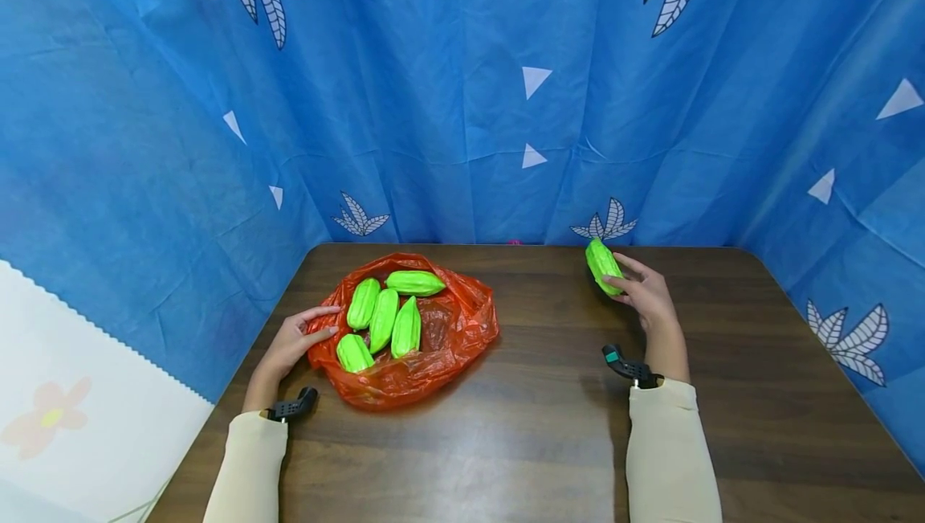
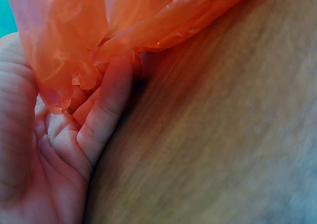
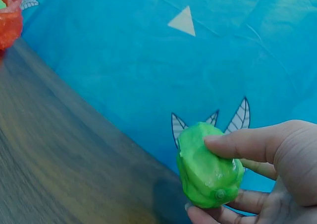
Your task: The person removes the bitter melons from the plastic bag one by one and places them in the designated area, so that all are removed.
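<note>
Head view: I list one red bag point(image 1: 473, 318), far left on the wooden surface point(image 1: 535, 394), mouth spread, five ridged green pieces point(image 1: 384, 320) inside. Left hand point(image 1: 289, 338): at the bag's left rim, thumb and forefinger parted. Right hand point(image 1: 645, 292): at far right, fingers partly bent, gripping a sixth green piece point(image 1: 603, 266). Blue curtain point(image 1: 506, 65) behind, leaf-printed.

Left wrist view: I find red film lying across the palm, fingers loosely curled about it; fingertips partly hidden.

Right wrist view: I note the sixth green piece between thumb and fingers, thumb on its upper face; bag at far left.
</note>
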The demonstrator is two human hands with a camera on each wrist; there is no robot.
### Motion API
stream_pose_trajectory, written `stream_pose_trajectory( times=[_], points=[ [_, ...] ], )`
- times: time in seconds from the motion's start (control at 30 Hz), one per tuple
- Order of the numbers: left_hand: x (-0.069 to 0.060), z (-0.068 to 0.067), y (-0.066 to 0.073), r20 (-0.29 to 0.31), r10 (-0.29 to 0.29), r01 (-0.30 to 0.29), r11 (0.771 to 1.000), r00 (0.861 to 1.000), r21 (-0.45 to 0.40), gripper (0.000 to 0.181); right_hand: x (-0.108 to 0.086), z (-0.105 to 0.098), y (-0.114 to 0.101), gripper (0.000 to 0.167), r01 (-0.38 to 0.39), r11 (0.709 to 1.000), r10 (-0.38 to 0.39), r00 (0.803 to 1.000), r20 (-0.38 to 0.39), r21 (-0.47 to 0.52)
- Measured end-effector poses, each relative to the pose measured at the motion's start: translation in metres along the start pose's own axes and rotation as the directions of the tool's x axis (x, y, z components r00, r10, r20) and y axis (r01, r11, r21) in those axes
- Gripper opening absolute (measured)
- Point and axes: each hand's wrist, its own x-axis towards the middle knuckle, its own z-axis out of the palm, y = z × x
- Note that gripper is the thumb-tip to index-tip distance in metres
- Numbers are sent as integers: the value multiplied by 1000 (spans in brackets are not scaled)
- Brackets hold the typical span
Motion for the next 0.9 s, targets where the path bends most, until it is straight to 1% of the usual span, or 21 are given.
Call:
stream_pose_trajectory(
  times=[0.17,0.3,0.6,0.9],
  points=[
    [1,0,-1,5,11,-11,1000,1000,2,48,-1,-4,5,67,-25,998,22,999,-48,-53],
    [1,-1,-2,7,8,-8,1000,1000,-2,48,-1,-6,7,67,-51,997,46,996,-79,-65],
    [1,-1,-1,7,4,-4,1000,1000,-13,48,-1,-7,9,65,-48,990,31,992,-123,-132],
    [0,0,1,5,5,-5,1000,1000,-5,48,-1,-7,10,65,-69,990,51,989,-139,-124]
  ],
)
